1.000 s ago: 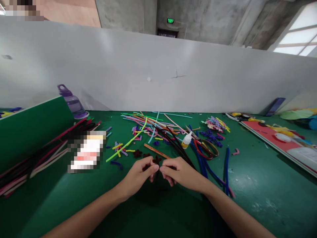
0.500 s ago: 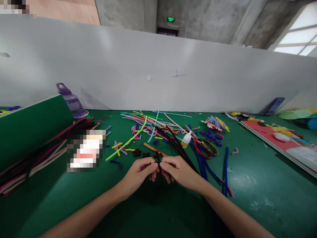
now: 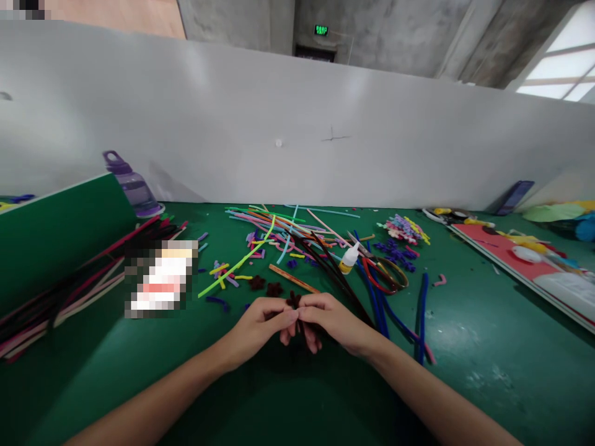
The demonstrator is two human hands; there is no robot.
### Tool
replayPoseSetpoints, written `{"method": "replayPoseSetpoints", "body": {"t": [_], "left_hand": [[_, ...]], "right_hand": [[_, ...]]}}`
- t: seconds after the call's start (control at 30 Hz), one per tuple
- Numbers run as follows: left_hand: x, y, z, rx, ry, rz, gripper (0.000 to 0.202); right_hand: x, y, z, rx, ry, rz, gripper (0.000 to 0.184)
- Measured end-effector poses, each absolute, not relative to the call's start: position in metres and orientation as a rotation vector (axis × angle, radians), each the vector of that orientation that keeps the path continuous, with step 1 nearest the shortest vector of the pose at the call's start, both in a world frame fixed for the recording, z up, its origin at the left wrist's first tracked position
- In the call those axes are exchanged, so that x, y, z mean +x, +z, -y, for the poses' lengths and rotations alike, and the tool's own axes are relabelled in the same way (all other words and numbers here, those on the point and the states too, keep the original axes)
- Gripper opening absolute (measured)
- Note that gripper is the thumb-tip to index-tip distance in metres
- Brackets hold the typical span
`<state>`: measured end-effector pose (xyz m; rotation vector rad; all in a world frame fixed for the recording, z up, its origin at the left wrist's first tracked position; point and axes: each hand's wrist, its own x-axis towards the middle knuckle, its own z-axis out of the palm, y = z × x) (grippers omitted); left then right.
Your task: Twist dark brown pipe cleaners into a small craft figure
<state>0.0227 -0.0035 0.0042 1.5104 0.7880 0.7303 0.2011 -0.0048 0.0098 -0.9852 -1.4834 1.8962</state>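
Observation:
Between my two hands is a dark brown pipe cleaner (image 3: 294,300), its looped upper part showing above the fingertips and a straight end hanging below. My left hand (image 3: 266,319) is closed, thumb and fingers pinching it from the left. From the right, my right hand (image 3: 332,317) pinches the same piece, and the two thumb tips meet. Part of the piece is hidden behind the fingers. Just beyond my left hand lie two dark brown flower shapes, one (image 3: 257,282) left of the other (image 3: 274,289). An orange-brown strip (image 3: 294,278) lies past my fingertips.
A glue bottle (image 3: 349,259) and red-handled scissors (image 3: 385,275) lie right of centre. Loose coloured pipe cleaners (image 3: 260,226) spread behind, blue ones (image 3: 424,316) at right. A purple water bottle (image 3: 137,189) stands far left, a red board (image 3: 493,251) far right, a white partition (image 3: 242,136) behind.
My hands have closed in on each other, thumb tips now meeting. The brown piece's looped top sits lower and closer to the fingers. The whole view has shifted slightly.

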Motion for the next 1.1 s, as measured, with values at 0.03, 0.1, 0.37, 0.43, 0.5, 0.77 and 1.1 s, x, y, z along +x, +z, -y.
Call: {"method": "replayPoseSetpoints", "body": {"t": [0.03,0.1,0.37,0.43,0.5,0.77,1.1], "left_hand": [[0.0224,0.0032,0.0034,1.49,0.727,-0.772,0.034],[0.0217,0.0015,0.003,1.441,0.718,-0.744,0.035],[0.0183,0.0003,0.0028,1.327,0.601,-0.651,0.034],[0.0189,-0.0002,0.0028,1.323,0.606,-0.651,0.034],[0.0199,-0.0015,0.0028,1.324,0.632,-0.664,0.033],[0.0233,0.0018,0.0043,1.388,0.783,-0.724,0.025],[0.026,0.0035,0.0035,1.44,0.925,-0.879,0.016]], "right_hand": [[0.2002,0.0092,0.0054,-0.988,1.944,1.422,0.019],[0.1991,0.0088,0.0066,-0.971,2.022,1.327,0.018],[0.2033,0.0104,0.008,-0.825,2.192,1.236,0.018],[0.2034,0.0101,0.0079,-0.815,2.18,1.249,0.019],[0.2029,0.0094,0.0075,-0.827,2.134,1.262,0.02],[0.1992,0.0095,0.0059,-0.95,1.956,1.222,0.022],[0.2008,0.0067,0.0048,-0.975,1.95,1.229,0.024]]}}
